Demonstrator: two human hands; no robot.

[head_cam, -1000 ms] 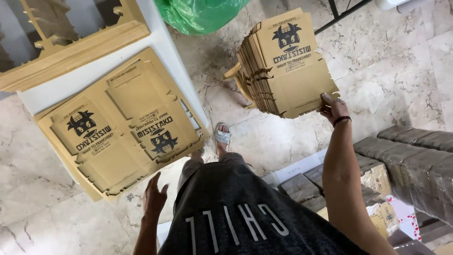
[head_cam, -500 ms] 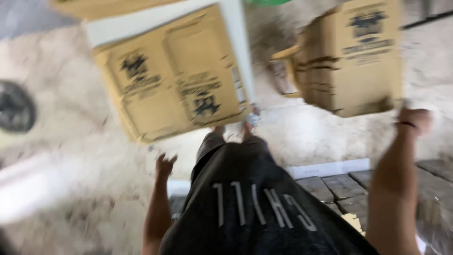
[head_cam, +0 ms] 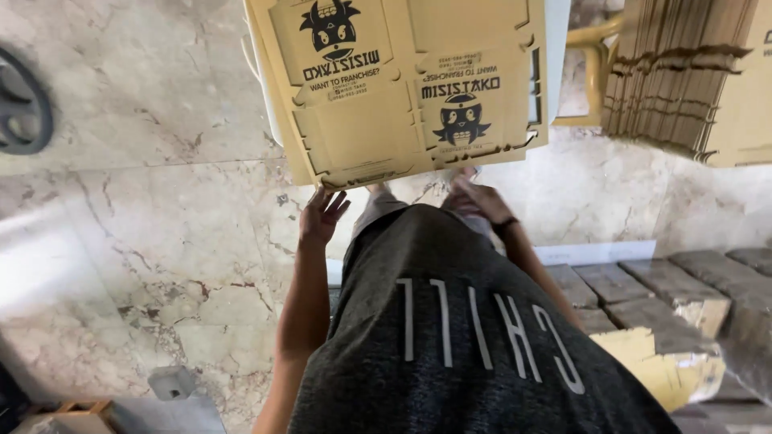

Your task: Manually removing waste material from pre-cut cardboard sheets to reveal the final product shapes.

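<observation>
Flat cardboard sheets: left hand and right hand touch their edge; each grip released.

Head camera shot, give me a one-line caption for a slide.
Both hands, left hand and right hand, reach the near edge of flat die-cut cardboard sheets; stacked cardboard stands at right.

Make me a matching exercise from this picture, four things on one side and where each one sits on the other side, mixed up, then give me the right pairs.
Things:
1. flat printed cardboard sheets
2. tall stack of cardboard blanks
3. dark round object
4. wrapped brown bundles

Places:
A. far left edge, on the marble floor
B. top right, beside a yellow frame
C. top centre, just above the left hand and right hand
D. lower right, next to the person's dark shirt

Pairs: 1-C, 2-B, 3-A, 4-D
</observation>
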